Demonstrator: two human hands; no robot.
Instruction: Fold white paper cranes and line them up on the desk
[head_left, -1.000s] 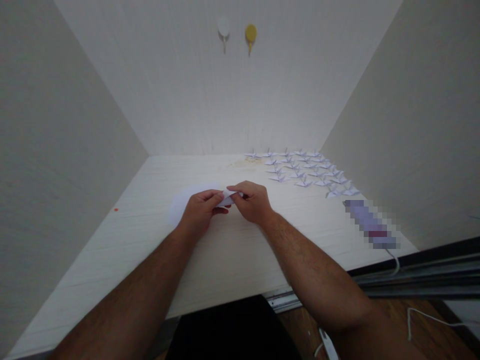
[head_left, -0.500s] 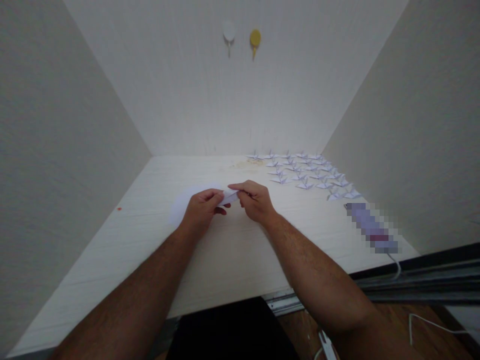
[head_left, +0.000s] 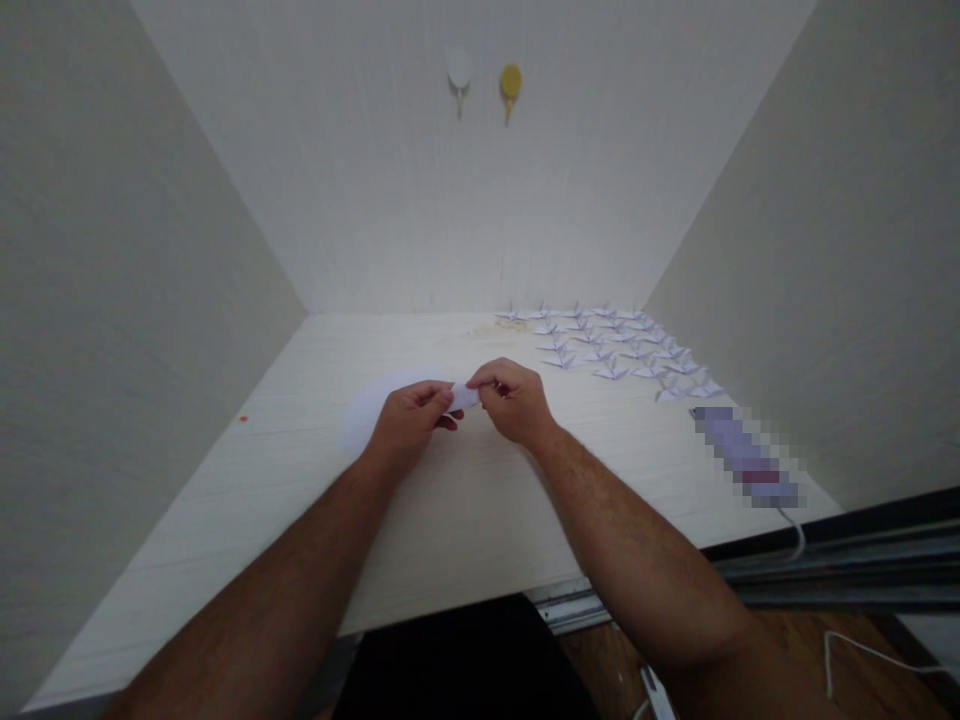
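A small piece of folded white paper (head_left: 463,397) is held between both hands above the middle of the pale table (head_left: 450,530). My left hand (head_left: 411,418) pinches its left end between thumb and fingers. On the right end, my right hand (head_left: 511,400) closes thumb and forefinger round the edge. The paper's finer folds are too small to make out, and part of it is hidden by my fingers. Beyond my right hand stand several white folded paper cranes (head_left: 600,353), set out in rough rows.
A blurred-out device (head_left: 742,455) with a white cable (head_left: 799,535) lies at the table's right edge. Walls enclose the table at the left, back and right. One white hook (head_left: 459,72) and one yellow hook (head_left: 511,82) hang on the back wall. A small orange speck (head_left: 243,419) lies at left.
My right forefinger, earlier stretched along the top of the paper, is now bent in to pinch its right end. More of the paper's face shows between the hands.
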